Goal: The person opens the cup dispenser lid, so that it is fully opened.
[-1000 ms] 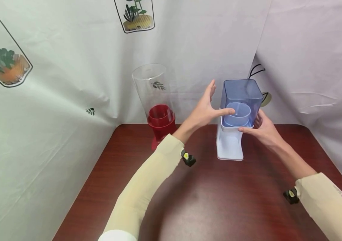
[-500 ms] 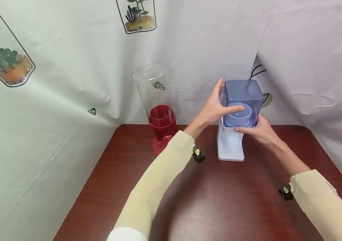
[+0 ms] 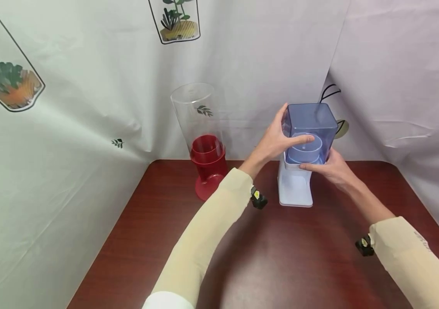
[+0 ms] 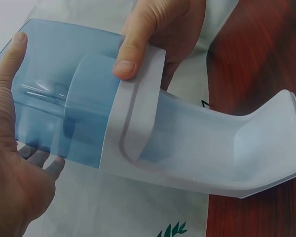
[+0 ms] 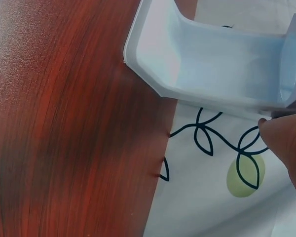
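A dispenser stands near the back of the table, with a translucent blue, box-shaped container on a curved white stand. Through the blue wall a round inner part shows. My left hand grips the container's left side, thumb across the front and fingers round the back. Low on the right side, my right hand holds the dispenser where the container meets the white collar. Its thumb lies over that collar in the left wrist view, while its other fingers are mostly hidden behind.
To the left stands a second dispenser, a clear cylinder on a red base. White cloth printed with plants hangs behind and beside the reddish-brown table.
My left hand has moved right and come round the blue container's side. The right thumb has slid slightly left along the collar. The dispenser has stayed in place.
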Demonstrator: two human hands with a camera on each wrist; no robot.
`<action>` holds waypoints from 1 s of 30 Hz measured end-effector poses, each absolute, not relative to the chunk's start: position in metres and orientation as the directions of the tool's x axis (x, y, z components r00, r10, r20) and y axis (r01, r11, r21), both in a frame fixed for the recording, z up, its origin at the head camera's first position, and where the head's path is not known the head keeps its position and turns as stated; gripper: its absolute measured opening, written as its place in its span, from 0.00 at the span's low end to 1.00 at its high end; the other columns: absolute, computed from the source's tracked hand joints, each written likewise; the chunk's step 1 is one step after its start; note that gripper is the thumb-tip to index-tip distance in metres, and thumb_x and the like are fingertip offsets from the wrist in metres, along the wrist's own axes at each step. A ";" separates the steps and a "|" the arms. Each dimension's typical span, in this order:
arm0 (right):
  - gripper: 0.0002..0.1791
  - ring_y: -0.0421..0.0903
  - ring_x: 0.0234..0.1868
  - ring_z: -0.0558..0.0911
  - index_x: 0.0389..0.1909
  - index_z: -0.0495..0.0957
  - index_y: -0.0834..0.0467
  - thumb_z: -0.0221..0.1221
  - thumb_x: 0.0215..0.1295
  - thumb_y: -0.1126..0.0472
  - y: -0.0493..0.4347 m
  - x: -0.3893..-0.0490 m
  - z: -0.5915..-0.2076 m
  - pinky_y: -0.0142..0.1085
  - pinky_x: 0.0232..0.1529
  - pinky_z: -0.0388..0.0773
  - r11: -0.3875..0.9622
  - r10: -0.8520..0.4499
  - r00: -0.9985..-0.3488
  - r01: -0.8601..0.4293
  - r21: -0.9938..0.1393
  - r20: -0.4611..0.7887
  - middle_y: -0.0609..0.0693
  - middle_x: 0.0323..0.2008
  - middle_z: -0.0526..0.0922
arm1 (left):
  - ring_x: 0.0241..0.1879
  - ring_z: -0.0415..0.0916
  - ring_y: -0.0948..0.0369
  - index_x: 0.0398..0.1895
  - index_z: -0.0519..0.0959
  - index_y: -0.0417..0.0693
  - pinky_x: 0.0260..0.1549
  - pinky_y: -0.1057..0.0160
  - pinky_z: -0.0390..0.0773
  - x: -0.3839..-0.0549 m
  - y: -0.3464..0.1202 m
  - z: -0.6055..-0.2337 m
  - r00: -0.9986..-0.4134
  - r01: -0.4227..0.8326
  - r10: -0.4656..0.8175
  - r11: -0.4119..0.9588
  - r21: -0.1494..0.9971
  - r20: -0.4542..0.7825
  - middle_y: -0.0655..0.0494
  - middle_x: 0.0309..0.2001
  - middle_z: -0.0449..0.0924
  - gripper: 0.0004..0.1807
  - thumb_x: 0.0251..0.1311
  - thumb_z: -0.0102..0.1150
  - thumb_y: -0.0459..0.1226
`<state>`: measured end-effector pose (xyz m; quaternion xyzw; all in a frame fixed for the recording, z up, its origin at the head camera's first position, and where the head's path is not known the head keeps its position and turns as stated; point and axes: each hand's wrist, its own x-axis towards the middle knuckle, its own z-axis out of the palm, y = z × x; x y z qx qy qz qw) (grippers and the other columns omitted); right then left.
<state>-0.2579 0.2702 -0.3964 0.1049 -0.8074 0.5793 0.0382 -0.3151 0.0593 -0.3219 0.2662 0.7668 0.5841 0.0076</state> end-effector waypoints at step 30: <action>0.44 0.37 0.55 0.81 0.76 0.62 0.56 0.76 0.64 0.62 0.273 -0.251 -0.399 0.24 0.52 0.77 0.370 -0.176 -0.955 -0.290 -0.883 0.240 0.48 0.60 0.80 | 0.68 0.66 0.70 0.87 0.48 0.58 0.69 0.64 0.69 -0.306 0.053 -0.325 -0.852 0.447 0.412 0.249 0.859 0.324 0.66 0.74 0.63 0.66 0.51 0.84 0.53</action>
